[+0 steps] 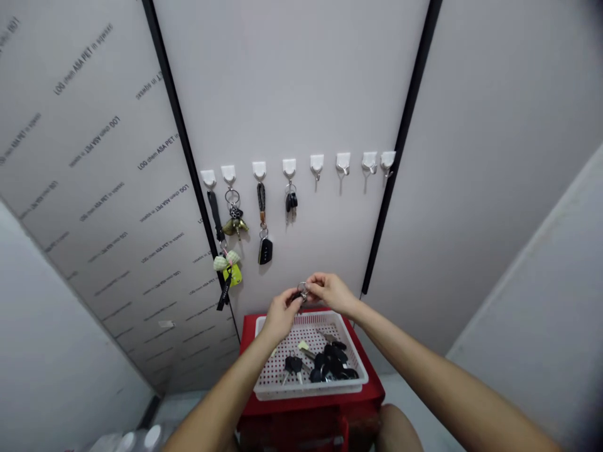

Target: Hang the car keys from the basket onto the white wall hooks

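Above the far edge of a white perforated basket [308, 390], my two hands meet at a metal key ring [302, 287]. My left hand [281, 312] pinches the ring's lower left side, where a dark piece shows between the fingers; its shape is mostly hidden. From the right, the thumb and fingers of my right hand [328, 291] close on the same ring. Inside the basket lies a pile of black-headed keys [332, 363], with a smaller pair of black keys [294, 364] to its left and a pale yellow tag [303, 345].
The basket stands on a red stool [313, 405]. A row of white hooks [316, 164] runs along the wall. Left hooks carry a black strap with a green charm [232, 271], a key bunch [235, 223], a car key [265, 250] and black keys [291, 201]. White-capped bottles [153, 436] stand lower left.
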Demonstrator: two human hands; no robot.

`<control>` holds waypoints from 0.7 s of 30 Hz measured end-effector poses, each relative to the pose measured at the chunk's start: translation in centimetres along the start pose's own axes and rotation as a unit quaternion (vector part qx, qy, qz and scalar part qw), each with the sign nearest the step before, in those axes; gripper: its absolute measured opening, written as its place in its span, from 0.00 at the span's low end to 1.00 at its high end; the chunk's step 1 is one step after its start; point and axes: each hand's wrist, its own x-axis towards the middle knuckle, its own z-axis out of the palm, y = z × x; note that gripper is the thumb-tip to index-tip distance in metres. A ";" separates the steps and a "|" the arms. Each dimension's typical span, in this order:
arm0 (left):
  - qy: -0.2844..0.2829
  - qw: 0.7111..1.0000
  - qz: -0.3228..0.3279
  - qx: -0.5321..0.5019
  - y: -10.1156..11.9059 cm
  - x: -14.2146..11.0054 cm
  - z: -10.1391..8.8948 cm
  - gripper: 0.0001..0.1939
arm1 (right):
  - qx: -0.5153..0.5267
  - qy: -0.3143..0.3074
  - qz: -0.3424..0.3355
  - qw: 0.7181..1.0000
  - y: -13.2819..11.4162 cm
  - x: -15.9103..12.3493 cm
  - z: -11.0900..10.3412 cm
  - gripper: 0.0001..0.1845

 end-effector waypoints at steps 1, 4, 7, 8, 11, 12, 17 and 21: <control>0.006 1.000 0.006 -0.017 0.6 0.5 -0.1 0.14 | 0.006 0.008 -0.007 1.000 -0.8 0.2 -0.3 0.05; 0.048 0.998 0.044 -0.016 3.2 2.1 -0.6 0.14 | 0.027 0.045 -0.039 0.998 -3.9 0.8 -1.2 0.04; 0.124 0.982 0.124 0.064 6.6 3.6 -1.1 0.17 | 0.050 0.101 -0.092 0.989 -7.5 1.7 -2.4 0.04; 0.144 0.972 0.157 0.098 7.8 4.0 -1.3 0.18 | 0.055 0.120 -0.112 0.985 -8.7 1.9 -2.8 0.04; 0.172 0.938 0.239 0.181 10.9 5.3 -1.6 0.19 | 0.064 0.173 -0.158 0.970 -11.9 2.9 -3.9 0.03; 0.174 0.930 0.254 0.200 11.7 5.8 -1.7 0.20 | 0.066 0.190 -0.168 0.965 -12.7 3.2 -4.2 0.04; 0.183 0.908 0.264 0.270 13.7 8.1 -1.7 0.21 | 0.071 0.249 -0.189 0.947 -15.0 5.0 -5.2 0.04; 0.184 0.899 0.253 0.307 14.0 9.4 -1.4 0.22 | 0.057 0.292 -0.175 0.939 -15.3 6.2 -5.5 0.05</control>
